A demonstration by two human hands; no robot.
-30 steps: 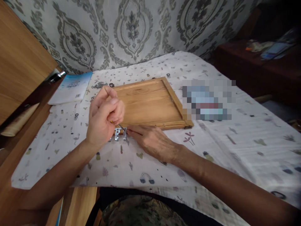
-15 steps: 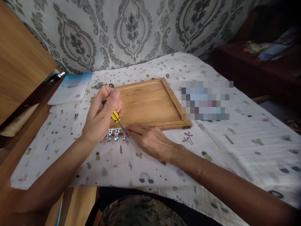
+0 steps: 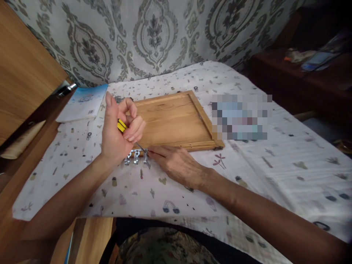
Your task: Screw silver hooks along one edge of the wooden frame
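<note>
My left hand has its fingers curled around the yellow and black handle of a screwdriver, with the thumb lifted off. The thin shaft slants down to the right, its tip at the right end of a silver metal hook rail. That rail lies along the near edge of a framed wooden board, which rests flat. My right hand has its fingertips pressed together at the rail's right end, beside the screwdriver tip. Whatever its fingertips pinch there is too small to make out.
A printed white cloth covers the table. At the back left lies a blue and white booklet, near a pale tube on a wooden ledge. A blurred-out item lies right of the board. A patterned wall covering rises behind.
My left hand has rolled over on the screwdriver handle: its thumb now points up and the fingers have loosened. My right hand, the rail and the board have stayed in place.
</note>
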